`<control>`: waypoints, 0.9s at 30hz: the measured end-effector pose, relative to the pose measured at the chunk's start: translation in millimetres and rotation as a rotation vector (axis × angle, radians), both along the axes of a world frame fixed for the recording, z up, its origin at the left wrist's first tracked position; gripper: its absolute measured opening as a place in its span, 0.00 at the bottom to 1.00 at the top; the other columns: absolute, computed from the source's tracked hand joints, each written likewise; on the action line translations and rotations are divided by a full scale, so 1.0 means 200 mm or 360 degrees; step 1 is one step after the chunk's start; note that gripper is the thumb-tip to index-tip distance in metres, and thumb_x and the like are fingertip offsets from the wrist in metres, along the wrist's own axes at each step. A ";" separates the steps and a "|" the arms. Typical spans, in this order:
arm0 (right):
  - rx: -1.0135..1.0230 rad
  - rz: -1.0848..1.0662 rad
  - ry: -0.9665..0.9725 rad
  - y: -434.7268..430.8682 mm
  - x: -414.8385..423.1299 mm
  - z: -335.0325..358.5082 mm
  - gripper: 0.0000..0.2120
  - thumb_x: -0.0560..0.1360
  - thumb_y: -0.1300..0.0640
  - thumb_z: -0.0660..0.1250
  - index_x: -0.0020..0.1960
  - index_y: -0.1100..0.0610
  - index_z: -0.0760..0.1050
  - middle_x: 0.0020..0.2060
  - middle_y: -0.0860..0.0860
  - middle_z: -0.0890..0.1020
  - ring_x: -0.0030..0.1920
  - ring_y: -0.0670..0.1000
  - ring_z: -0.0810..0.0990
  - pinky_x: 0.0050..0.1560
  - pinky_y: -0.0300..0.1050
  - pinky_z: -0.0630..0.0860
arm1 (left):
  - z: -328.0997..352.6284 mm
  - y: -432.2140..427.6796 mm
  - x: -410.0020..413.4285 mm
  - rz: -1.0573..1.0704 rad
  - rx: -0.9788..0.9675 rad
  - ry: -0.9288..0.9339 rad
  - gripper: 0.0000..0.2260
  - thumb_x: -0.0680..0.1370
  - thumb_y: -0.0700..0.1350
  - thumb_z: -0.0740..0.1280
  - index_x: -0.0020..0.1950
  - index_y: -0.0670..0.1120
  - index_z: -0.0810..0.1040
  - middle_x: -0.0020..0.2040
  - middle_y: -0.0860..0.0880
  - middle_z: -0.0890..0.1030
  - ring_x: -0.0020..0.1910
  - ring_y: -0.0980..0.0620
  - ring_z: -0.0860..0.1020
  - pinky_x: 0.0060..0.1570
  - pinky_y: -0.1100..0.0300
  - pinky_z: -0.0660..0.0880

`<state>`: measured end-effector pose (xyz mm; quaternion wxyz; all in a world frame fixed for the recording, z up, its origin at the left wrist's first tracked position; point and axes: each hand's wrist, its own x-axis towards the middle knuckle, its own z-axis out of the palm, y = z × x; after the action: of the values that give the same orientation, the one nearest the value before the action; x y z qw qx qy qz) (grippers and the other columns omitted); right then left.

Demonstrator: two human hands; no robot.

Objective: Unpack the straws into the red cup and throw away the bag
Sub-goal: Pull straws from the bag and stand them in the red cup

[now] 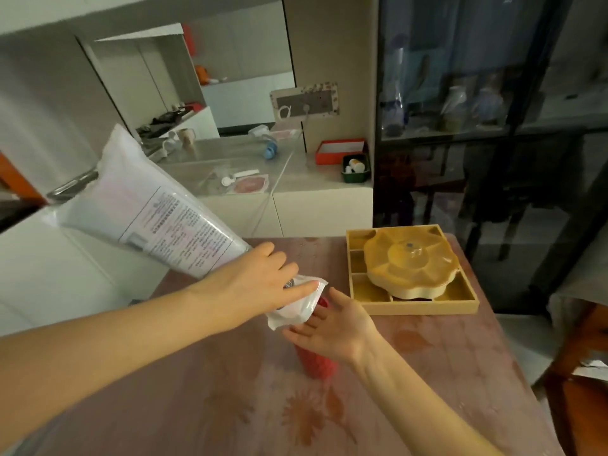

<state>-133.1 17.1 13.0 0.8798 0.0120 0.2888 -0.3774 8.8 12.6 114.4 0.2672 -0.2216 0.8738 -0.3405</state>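
Observation:
A long white plastic bag (pixel 148 205) with a printed label slants down from the upper left. Its open mouth (pixel 297 307) hangs over the red cup (pixel 317 363), which stands on the table. My left hand (pixel 260 284) grips the bag near the mouth. My right hand (pixel 332 327) is wrapped around the upper part of the cup, just below the bag's mouth. I cannot make out single straws inside the bag, and the cup's rim is mostly hidden by the bag and my hands.
A yellow compartment tray (pixel 411 304) with a lidded flower-shaped dish (pixel 411 261) stands at the table's far right. Beyond the floral table (pixel 230 406) is a white counter (pixel 296 179) with an orange box (pixel 340 151). A dark glass cabinet (pixel 493 126) fills the right.

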 end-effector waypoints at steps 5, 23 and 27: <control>0.0082 -0.0132 -0.0111 -0.06 0.13 -0.01 0.24 0.80 0.47 0.55 0.65 0.65 0.70 0.62 0.64 0.76 0.61 0.65 0.75 0.56 0.64 0.72 | 0.08 -0.08 0.15 -0.0039 -0.0168 0.0100 0.40 0.64 0.40 0.71 0.73 0.50 0.57 0.47 0.46 0.77 0.40 0.46 0.75 0.39 0.54 0.68; -0.0902 -0.0446 0.1040 -0.15 0.20 -0.04 0.09 0.76 0.59 0.67 0.43 0.65 0.78 0.28 0.53 0.75 0.29 0.47 0.69 0.27 0.37 0.67 | -0.25 -0.28 0.48 0.0181 0.0041 0.0864 0.48 0.51 0.35 0.75 0.69 0.50 0.61 0.38 0.52 0.80 0.28 0.51 0.75 0.31 0.57 0.69; -0.0919 -0.0572 0.1061 -0.16 0.10 -0.07 0.10 0.76 0.59 0.65 0.39 0.64 0.74 0.27 0.53 0.71 0.28 0.47 0.67 0.26 0.37 0.65 | -0.33 -0.29 0.53 0.0240 0.0125 0.1043 0.47 0.53 0.37 0.75 0.69 0.52 0.60 0.37 0.54 0.80 0.30 0.51 0.76 0.32 0.58 0.70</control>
<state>-113.5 -15.6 -1.8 0.6274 -0.3052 0.4319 -0.5716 114.0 -45.1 48.2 0.0051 -0.3728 0.9069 -0.1964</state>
